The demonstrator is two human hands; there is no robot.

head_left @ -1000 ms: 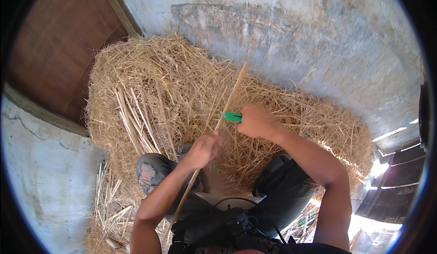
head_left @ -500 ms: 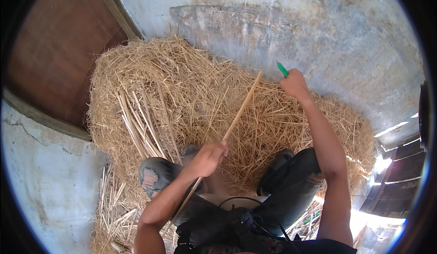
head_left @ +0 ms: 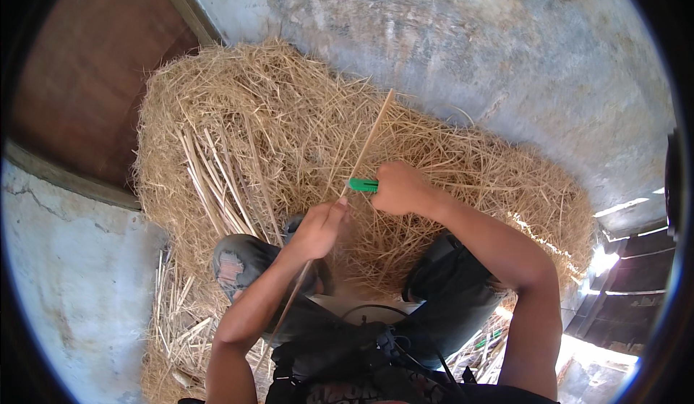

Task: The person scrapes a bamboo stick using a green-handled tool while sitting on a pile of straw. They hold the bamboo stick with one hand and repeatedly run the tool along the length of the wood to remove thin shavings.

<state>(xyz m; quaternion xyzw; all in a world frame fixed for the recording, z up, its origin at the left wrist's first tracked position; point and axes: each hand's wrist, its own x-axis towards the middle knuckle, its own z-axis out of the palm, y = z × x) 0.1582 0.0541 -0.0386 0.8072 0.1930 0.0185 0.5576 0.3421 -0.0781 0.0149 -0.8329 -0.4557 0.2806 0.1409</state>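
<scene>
My left hand (head_left: 318, 229) is closed around a long, thin, pale wooden stick (head_left: 372, 135), which slants from my lap up to the far right. In my right hand (head_left: 405, 189) is a green utility knife (head_left: 363, 185), gripped in a fist. The knife's front end meets the stick just beyond my left hand; the blade itself is too small to make out. Both hands are over the straw between my bent knees.
A thick heap of straw (head_left: 246, 100) spreads before me against the grey wall (head_left: 463, 49). Several peeled sticks (head_left: 220, 187) lie on it at the left. Shavings and sticks (head_left: 173, 317) cover the lower left. A brown panel (head_left: 94, 78) stands at the far left.
My right hand has brought the knife back from the far right, near the wall, to the stick close to my left hand. My left hand and the stick have shifted slightly left and away.
</scene>
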